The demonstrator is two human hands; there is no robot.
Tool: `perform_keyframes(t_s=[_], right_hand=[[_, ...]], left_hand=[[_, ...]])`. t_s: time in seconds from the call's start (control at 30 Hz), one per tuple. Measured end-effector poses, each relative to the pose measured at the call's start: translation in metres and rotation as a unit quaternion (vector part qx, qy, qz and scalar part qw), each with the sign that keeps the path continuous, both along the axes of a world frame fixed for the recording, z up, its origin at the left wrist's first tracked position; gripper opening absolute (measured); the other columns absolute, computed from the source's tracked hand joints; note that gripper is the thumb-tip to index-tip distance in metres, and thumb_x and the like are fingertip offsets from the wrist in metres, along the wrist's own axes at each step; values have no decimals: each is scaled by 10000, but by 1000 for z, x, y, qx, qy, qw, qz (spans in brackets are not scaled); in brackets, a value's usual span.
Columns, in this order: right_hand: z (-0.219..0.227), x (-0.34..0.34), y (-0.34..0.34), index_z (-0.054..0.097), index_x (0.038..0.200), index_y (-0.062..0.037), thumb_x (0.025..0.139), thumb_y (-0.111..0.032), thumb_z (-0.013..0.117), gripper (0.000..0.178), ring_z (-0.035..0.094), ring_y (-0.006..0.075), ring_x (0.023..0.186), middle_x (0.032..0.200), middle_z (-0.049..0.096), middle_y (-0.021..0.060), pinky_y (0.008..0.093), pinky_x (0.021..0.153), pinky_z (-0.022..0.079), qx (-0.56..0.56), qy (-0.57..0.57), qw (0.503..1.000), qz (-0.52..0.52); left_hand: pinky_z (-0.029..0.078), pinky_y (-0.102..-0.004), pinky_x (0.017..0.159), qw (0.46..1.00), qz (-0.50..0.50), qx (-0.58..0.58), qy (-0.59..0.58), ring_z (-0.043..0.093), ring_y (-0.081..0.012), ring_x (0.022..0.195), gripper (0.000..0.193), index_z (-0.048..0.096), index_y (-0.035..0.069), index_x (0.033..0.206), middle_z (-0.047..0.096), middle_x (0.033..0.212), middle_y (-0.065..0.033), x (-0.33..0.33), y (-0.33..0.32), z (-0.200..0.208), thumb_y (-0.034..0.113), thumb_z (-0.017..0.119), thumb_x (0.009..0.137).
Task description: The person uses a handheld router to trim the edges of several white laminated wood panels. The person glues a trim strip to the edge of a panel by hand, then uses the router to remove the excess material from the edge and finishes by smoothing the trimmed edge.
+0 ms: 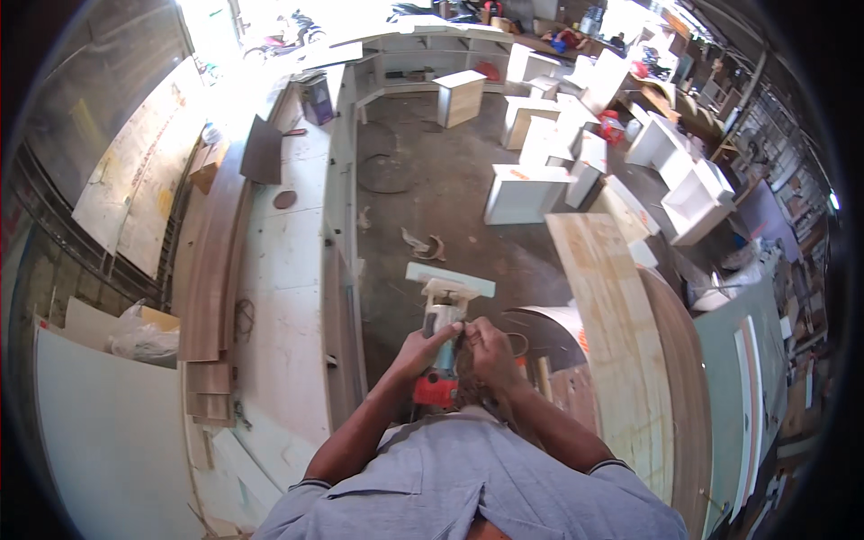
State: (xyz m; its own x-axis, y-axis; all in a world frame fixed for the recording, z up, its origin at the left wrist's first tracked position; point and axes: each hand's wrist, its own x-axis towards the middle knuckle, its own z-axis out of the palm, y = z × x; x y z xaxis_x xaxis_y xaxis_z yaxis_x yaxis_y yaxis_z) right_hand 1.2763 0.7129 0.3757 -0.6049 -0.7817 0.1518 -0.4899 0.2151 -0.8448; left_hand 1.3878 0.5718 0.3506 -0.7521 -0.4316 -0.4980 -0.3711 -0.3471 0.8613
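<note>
Close in front of my body is a handheld power tool (442, 317) with a pale body and a red lower end (436, 390). A flat, pale blue-green strip (450, 278) lies across its far end. My left hand (422, 350) is closed round the tool's body, thumb toward its right side. Beside it my right hand (491, 353) is closed, fingertips pinched together near the left thumb. What the right fingertips hold is too small to make out. Something dark brown hangs below them, its kind unclear.
A long white worktop (288, 315) runs along my left, with stacked brown boards (220, 270) on its outer side. Pale wood panels (621, 333) stand close on my right. White drawer boxes (526, 193) fill the floor ahead right, and curved scraps (423, 245) lie on the floor.
</note>
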Motion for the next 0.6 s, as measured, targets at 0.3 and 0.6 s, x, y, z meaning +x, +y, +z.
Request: perform_keyframes(t_s=[0.3, 0.6], right_hand=[[-25, -76, -103, 601, 916, -93, 1071, -386, 474, 355, 439, 112, 448, 677, 502, -9, 311, 419, 359, 18, -576, 817, 6], [-38, -184, -241, 586, 968, -50, 1057, -323, 526, 294, 553, 140, 606, 732, 576, 23, 338, 532, 443, -33, -293, 955, 33]], left_hand=[[536, -359, 868, 978, -53, -197, -34, 708, -226, 935, 723, 700, -18, 1133, 735, 1032, -139, -53, -119, 22, 577, 761, 727], [527, -331, 873, 991, -18, -115, 64, 679, -161, 929, 700, 693, -5, 1140, 722, 1019, -88, -171, -252, -19, 590, 757, 777]])
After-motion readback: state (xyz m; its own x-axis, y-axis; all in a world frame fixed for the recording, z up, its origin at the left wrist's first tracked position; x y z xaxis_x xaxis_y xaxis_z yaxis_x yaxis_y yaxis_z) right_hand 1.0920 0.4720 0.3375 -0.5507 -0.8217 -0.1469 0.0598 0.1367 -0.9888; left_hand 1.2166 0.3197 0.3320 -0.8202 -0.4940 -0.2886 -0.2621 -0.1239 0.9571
